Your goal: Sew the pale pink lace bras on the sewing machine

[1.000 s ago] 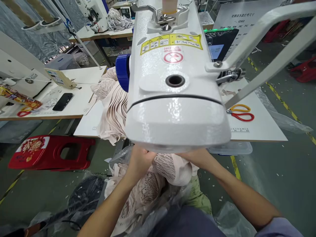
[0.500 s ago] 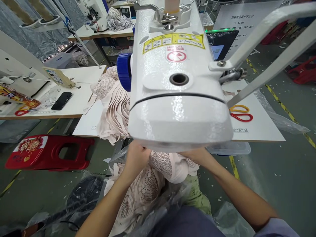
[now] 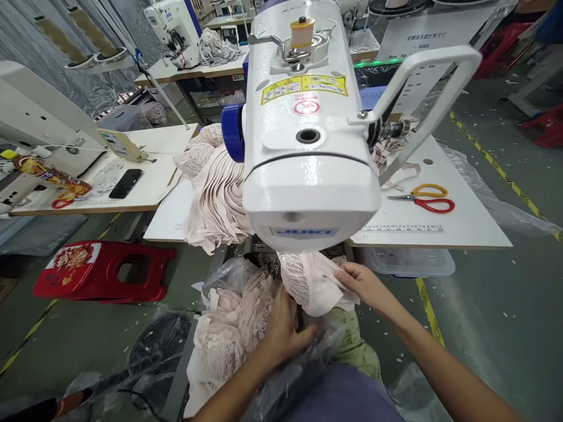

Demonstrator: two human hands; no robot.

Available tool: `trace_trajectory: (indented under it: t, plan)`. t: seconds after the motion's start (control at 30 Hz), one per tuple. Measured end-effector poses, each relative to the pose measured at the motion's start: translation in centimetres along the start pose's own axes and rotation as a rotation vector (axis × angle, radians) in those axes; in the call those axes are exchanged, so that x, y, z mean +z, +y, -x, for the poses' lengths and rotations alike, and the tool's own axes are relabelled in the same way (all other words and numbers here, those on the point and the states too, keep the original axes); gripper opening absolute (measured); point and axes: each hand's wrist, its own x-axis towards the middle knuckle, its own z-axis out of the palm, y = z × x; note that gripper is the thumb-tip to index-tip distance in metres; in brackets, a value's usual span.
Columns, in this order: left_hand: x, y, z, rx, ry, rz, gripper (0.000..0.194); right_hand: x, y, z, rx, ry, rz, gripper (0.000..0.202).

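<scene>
Right hand (image 3: pixel 363 284) has the edge of the pale lace piece (image 3: pixel 310 281) pinched between thumb and fingers, just below the front of the white sewing machine (image 3: pixel 310 187). Left hand (image 3: pixel 285 325), thumb spread from its fingers, is beside the piece's lower left, whether gripping it I can't tell.

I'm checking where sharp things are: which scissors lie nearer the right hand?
The scissors right of the sewing machine, just beyond the ruler strip. The other pair lies far left, beside the patterned packet.
</scene>
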Motion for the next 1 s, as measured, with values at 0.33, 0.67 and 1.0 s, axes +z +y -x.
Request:
trace_trajectory:
  t: [0.33,0.67,1.0]
  plan:
    - [3.2,-4.0,-2.9,0.032,0.082,-0.189,0.047,-0.1,-0.4,1.3,-0.046,0.009,0.035,0.064]
    - [-3.1,-1.8,0.4,0.006,-0.100,-0.258,0.060,-8.6,4.8,3.0,0.287,0.168,0.546,0.050]
    - [-11.0,-7.8,11.5,-0.634,0.163,-0.626,0.043,-4.9,9.1,-1.0,0.190,0.122,0.622,0.043]
